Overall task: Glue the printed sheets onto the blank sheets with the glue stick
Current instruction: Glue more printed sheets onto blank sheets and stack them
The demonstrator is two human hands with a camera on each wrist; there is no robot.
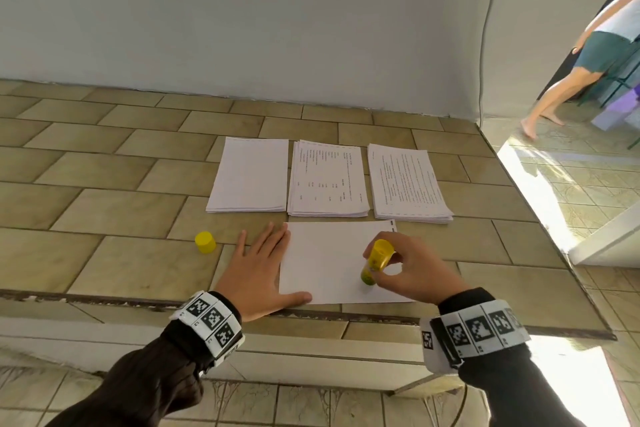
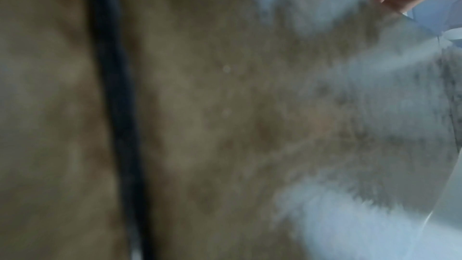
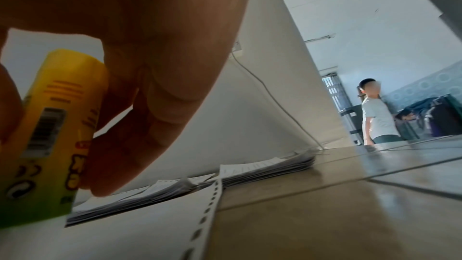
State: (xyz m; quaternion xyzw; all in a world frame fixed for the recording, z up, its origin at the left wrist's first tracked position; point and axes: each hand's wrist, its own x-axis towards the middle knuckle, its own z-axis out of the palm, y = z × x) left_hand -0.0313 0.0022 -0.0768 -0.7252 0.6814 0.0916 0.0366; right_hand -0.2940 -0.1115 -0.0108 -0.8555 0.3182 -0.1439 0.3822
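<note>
- Yellow glue stick (image 1: 376, 262), a plastic tube with a green lower end: held tilted in the right hand (image 1: 414, 269), lower end down on the single white sheet (image 1: 329, 260) with a punched strip along its far-right edge.
- Right hand: fingers and thumb curled round the upper tube. The right wrist view shows the fingers (image 3: 155, 86) against the tube's barcode side (image 3: 47, 135).
- Left hand (image 1: 258, 267): flat, fingers straight and spread. It presses the left edge of the same sheet, with the thumb lying on the sheet's near-left corner.
- Left wrist view: blurred tile and a dark seam; nothing more can be told from it.
- Small yellow plastic cap (image 1: 205, 242): upright on the tan tiled counter (image 1: 104, 184), just left of the left hand's fingertips and apart from them.
- Beyond both hands, three paper stacks in a row, close together:
  - blank white stack (image 1: 251, 177), ahead of the left hand;
  - printed stack with table-like columns (image 1: 329, 180), between the hands;
  - printed stack with dense text lines (image 1: 407, 184), ahead of the right hand.
- Far right, past the counter edge: a second person (image 1: 595, 55) in a white shirt and dark green shorts, barefoot on the floor.
</note>
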